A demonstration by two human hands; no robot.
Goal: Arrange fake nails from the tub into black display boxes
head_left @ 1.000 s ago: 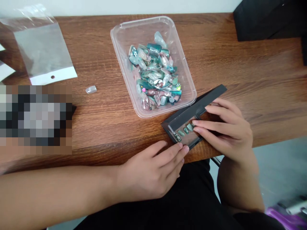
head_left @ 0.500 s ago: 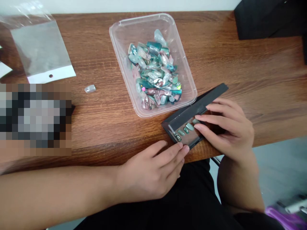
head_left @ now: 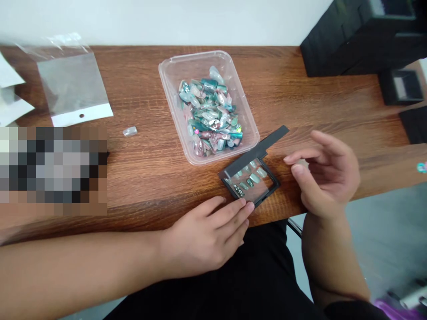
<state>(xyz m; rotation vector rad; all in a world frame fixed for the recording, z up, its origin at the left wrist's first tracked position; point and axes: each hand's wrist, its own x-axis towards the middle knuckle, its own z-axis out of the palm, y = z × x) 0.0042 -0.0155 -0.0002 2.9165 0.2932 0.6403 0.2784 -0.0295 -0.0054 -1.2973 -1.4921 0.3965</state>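
A flat black-framed case (head_left: pixel 274 186) with a clear pane lies tilted near the table's front edge. Several green and pale press-on nails (head_left: pixel 254 178) show in it, and a dark patterned one is by its left side. My left hand (head_left: pixel 208 235) holds the near corner of the case with its fingertips. To the right of the case, my right hand (head_left: pixel 328 175) is raised, thumb and forefinger pinching a small pale press-on nail (head_left: pixel 303 163) that is partly hidden. A black strip (head_left: pixel 275 137) sticks out past the far side of the case.
A clear plastic tub (head_left: pixel 248 109) of mixed nails stands behind the case. Left of it lie a loose pale nail (head_left: pixel 130 131) and a clear bag (head_left: pixel 68 84). Black boxes (head_left: pixel 340 40) stand at the back right. A blurred-out patch covers the left edge.
My right hand has left the case and moved right, now with a pale nail between its fingertips. My left hand stays at the case corner. The view has shifted.
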